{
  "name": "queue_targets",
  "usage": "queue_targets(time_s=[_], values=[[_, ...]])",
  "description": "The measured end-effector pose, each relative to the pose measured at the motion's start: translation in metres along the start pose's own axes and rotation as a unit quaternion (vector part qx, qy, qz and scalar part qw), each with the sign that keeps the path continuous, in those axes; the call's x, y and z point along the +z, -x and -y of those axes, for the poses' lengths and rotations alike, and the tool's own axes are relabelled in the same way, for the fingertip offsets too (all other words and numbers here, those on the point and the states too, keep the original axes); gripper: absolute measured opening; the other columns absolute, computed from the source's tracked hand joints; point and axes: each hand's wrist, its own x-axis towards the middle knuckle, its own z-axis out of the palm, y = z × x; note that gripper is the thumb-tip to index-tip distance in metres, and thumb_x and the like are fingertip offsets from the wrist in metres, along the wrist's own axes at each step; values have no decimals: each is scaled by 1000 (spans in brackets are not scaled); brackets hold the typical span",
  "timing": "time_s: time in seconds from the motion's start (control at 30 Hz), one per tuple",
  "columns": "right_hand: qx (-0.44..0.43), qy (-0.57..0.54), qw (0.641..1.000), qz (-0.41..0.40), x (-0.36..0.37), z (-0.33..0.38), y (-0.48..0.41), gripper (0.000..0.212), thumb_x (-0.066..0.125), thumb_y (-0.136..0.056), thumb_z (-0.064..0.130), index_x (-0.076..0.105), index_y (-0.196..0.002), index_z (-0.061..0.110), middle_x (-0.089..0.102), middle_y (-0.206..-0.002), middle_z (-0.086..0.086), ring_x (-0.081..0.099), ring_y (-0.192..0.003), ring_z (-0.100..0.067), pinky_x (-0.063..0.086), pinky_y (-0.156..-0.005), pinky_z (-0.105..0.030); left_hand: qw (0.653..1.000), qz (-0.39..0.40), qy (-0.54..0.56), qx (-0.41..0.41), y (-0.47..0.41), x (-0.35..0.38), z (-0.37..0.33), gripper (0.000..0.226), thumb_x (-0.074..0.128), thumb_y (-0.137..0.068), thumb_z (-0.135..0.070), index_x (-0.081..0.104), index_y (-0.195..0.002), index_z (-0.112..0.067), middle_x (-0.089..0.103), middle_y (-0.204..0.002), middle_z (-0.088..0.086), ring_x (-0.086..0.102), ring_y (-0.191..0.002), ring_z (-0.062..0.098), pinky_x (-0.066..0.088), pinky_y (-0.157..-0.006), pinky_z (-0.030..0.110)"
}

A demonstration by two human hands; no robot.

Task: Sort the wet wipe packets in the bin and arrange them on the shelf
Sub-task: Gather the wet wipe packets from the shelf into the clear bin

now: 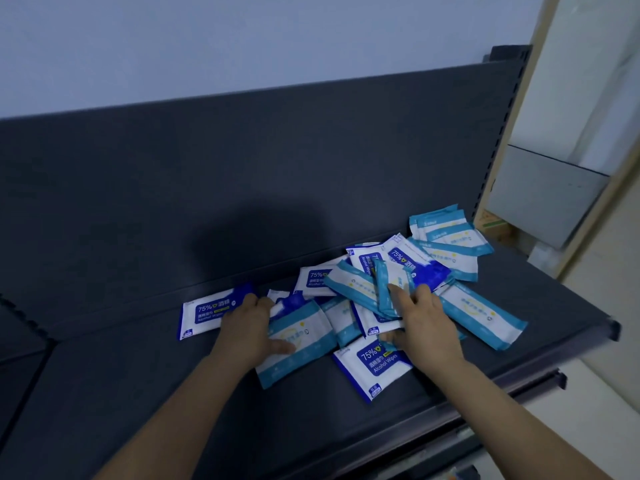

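Over a dozen wet wipe packets (349,287) lie in a loose heap on the dark shelf (138,393), on its right half & near the back panel (242,168). There are 2 sorts mixed together: dark-blue ones marked 75% Alcohol Wipes, & light-blue ones w/ a white middle. A few light-blue ones sit stacked at the rear right (450,233), leaning on the panel. The left hand (247,327) is at the heap's left end and holds a light-blue packet (304,337), w/ the thumb flat on its face & the fingers curled over its upper left corner. Those fingers also overlap the right end of a dark-blue packet (204,315) lying flat, the leftmost of the lot. The right hand (422,317) is on the heap's centre, fingers spread over the top & thumb tucked at the lower edge, clamped on a middle packet (372,320). Its index finger reaches up along a light-blue one tilted on edge. Another alcohol packet (372,367) lies nearest the shelf front, just below that thumb. Behind is a pale blue wall (207,46), w/ a light door frame (540,98) at right.
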Motion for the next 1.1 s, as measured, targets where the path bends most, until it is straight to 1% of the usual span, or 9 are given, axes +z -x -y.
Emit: queue_targets(time_s=[0.13, 0.23, 0.43, 0.5, 0.57, 0.7, 0.83, 0.97, 1.1], values=[[2, 17, 1000, -12, 0, 0, -2, 74, 62, -85, 36, 20, -146, 29, 28, -147, 1, 34, -124, -21, 45, -81, -29, 1000, 11, 1, 26, 2, -8, -4, 79, 77, -64, -58, 42, -126, -25, 49, -111, -5, 52, -100, 13, 43, -81, 27], [12, -19, 999, -27, -1, -1, -3, 66, 56, -88, 24, 25, -146, 30, 35, -148, 7, 37, -122, -20, 45, -81, -30, 999, 29, 12, 42, 4, -13, -4, 69, 77, -66, -56, 44, -118, -27, 59, -103, -8, 57, -88, 11, 42, -67, 25], [85, -237, 964, -85, -13, -7, -8, 51, 61, -88, 36, 49, -135, 21, 68, -103, -8, 59, -85, -21, 41, -64, -30, 994, 22, 96, 50, 6, -26, -4, 70, 79, -65, -51, 47, -124, -35, 60, -110, -11, 58, -94, 10, 50, -78, 29], [113, -329, 931, -107, -19, -6, -5, 48, 59, -90, 32, 49, -133, 13, 65, -82, -1, 53, -68, -11, 40, -54, -17, 984, 31, 170, 52, 6, -29, -6, 59, 82, -66, -44, 56, -116, -28, 64, -103, -13, 61, -90, 7, 52, -79, 31], [129, -406, 896, -123, -22, -6, -2, 45, 59, -88, 34, 54, -124, 7, 65, -84, -3, 51, -68, -10, 39, -49, -8, 968, 49, 241, 54, 4, -29, -10, 46, 83, -67, -38, 62, -104, -21, 67, -94, -11, 64, -85, 7, 54, -78, 34], [127, -454, 870, -144, -24, -8, 3, 26, 60, -88, 31, 60, -101, 9, 69, -94, -6, 61, -77, -13, 43, -60, -21, 946, 86, 309, 40, -5, -14, -22, 39, 80, -72, -35, 61, -104, -21, 66, -101, -7, 62, -89, 7, 52, -76, 26], [109, -470, 860, -165, -30, -10, 13, 2, 60, -89, 25, 59, -89, 25, 67, -87, 6, 64, -77, -19, 52, -67, -31, 941, 99, 325, -7, -20, 4, -43, 70, 76, -74, -45, 49, -131, -13, 56, -130, 1, 55, -112, 15, 47, -93, 29], [118, -484, 851, -166, -30, -17, 22, 7, 61, -89, 26, 58, -89, 32, 68, -98, 7, 66, -89, -16, 53, -77, -40, 966, 109, 233, -7, -27, 9, -64, 63, 72, -78, -46, 49, -126, -12, 53, -130, 6, 52, -115, 21, 44, -91, 29], [134, -501, 837, -174, -27, -22, 31, 7, 61, -89, 22, 58, -87, 29, 69, -94, 3, 67, -82, -22, 54, -75, -46, 960, 123, 250, -13, -31, 13, -70, 67, 76, -75, -40, 49, -129, -10, 55, -130, 3, 54, -113, 19, 45, -90, 29]])
